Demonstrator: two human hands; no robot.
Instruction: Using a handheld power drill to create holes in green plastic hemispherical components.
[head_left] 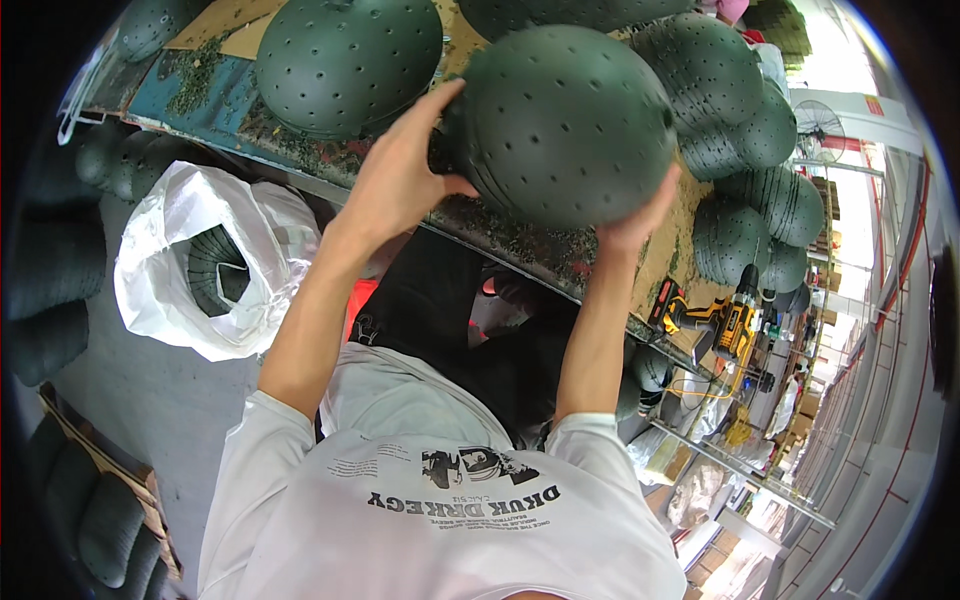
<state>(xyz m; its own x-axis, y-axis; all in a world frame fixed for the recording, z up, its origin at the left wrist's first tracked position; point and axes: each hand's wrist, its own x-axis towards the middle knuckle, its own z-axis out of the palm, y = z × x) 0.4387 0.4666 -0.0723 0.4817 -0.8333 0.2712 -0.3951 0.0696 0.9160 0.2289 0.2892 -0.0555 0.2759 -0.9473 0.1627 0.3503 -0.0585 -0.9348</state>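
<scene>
Between my two hands is a dark green plastic dome (570, 120), dotted with small holes. Stacked rims show along its lower left side, so it may be several nested shells. My left hand (405, 165) grips that left edge, fingers behind it and thumb in front. At the lower right my right hand (640, 215) cups the dome, its fingers partly hidden behind it. Left of it, a similar perforated dome (350, 60) rests on the worktable (510, 240), apart from my hands.
Stacks of matching domes (700, 75) line the table's right side. A yellow and black cordless drill (735, 325) lies at the right edge. On the left stands a white sack (165, 290) with dark green shells inside. Green plastic scraps (197, 80) litter the table.
</scene>
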